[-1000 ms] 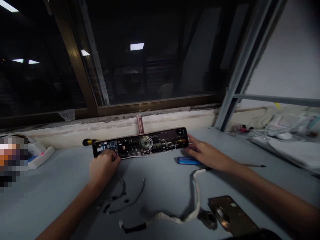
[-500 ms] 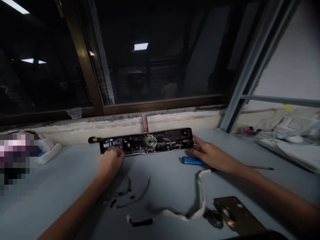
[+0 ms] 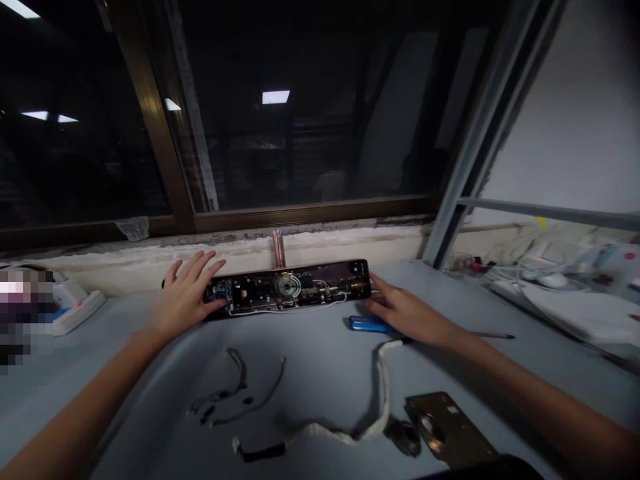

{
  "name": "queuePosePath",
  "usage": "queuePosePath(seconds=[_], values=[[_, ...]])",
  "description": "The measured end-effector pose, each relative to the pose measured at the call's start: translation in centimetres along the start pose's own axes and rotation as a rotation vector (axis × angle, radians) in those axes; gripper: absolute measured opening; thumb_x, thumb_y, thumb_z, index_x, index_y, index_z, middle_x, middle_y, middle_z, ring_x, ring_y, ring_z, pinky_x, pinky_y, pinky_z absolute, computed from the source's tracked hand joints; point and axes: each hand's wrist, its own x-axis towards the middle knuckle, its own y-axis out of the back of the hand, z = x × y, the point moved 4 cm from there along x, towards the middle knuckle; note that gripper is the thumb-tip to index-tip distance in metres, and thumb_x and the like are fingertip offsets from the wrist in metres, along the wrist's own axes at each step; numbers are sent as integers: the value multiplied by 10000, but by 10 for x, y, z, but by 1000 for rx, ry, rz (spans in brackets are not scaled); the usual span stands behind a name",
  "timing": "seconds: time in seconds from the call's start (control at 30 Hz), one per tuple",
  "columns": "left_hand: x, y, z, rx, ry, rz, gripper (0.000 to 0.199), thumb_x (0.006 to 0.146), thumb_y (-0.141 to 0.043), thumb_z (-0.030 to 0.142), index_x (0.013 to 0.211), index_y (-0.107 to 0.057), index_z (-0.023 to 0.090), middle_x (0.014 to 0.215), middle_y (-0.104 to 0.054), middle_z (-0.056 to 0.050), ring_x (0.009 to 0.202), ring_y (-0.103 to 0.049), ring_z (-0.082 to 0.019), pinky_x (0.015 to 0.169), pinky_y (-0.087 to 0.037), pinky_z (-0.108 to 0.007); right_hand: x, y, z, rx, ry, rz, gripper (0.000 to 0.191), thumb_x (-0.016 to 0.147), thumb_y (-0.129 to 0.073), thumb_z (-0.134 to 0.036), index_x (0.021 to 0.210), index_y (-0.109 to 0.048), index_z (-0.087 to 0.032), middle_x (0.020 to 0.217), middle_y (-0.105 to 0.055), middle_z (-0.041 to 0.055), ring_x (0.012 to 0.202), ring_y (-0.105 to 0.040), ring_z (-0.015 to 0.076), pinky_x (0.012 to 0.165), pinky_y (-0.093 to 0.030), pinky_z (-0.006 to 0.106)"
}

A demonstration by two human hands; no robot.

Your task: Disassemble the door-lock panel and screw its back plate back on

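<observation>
An opened electronic door lock (image 3: 320, 300) lies lengthwise before me, its long black housing showing wires, a round part in the middle and a blue circuit board at the left end. A copper-coloured handle sticks out behind it. My left hand (image 3: 187, 293) rests over the left end, fingers spread, partly hiding the board. At the other end, my right hand (image 3: 395, 307) grips the housing between thumb and fingers. Under that hand and forearm lies a screwdriver (image 3: 370, 324) with a blue handle.
A white sleeved cable (image 3: 345, 437) curves across the grey table (image 3: 165, 427), with thin dark cables (image 3: 243, 383) to its left. A metal plate (image 3: 447, 427) lies near the front right. Tangled white cords (image 3: 550, 267) sit at right; a power strip (image 3: 80, 313) is at left.
My left hand has opened from a closed pinch at the circuit board and spread its fingers over the left end. My right hand keeps its hold. The whole view has shifted slightly.
</observation>
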Motion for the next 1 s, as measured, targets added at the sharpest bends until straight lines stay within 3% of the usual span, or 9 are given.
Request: queuePosePath(seconds=[0.13, 0.27, 0.43, 0.73, 1.0], values=[[12, -10, 0, -51, 28, -225, 755, 755, -620, 454, 1389, -301, 197, 1317, -514, -137, 1187, -482, -314, 971, -348, -459, -1, 0, -1, 2, -11, -18, 524, 839, -394, -321, 1331, -309, -163, 1066, -664, 92, 968, -629, 222, 891, -457, 390], [15, -8, 2, -23, 72, -342, 676, 768, -592, 481, 1355, -372, 228, 1240, -571, -120, 1082, -554, -342, 872, -422, -457, 0, -1, 1, 5, -16, -5, 547, 833, -401, -328, 1347, -301, -170, 1064, -663, 83, 961, -631, 219, 894, -460, 388], [13, -7, 4, -16, 24, -302, 553, 791, -566, 456, 1270, -456, 204, 1237, -564, -105, 1096, -537, -313, 887, -410, -438, 0, 0, 2, 11, -4, 27, 546, 822, -412, -335, 1337, -319, -177, 1056, -667, 79, 958, -633, 225, 889, -466, 393], [9, -10, 3, -14, -19, -262, 557, 799, -540, 454, 1270, -425, 180, 1223, -550, -121, 1102, -511, -311, 859, -412, -454, 0, 0, -1, 15, -9, 17, 526, 829, -411, -341, 1322, -332, -176, 1084, -655, 90, 976, -626, 226, 893, -462, 387], [8, -11, 2, -63, -4, -272, 592, 770, -561, 410, 1304, -388, 223, 1264, -534, -110, 1138, -489, -313, 879, -398, -466, 1, 0, 0, 22, 6, 22, 500, 839, -403, -311, 1320, -345, -187, 1048, -670, 89, 947, -641, 229, 865, -479, 402]])
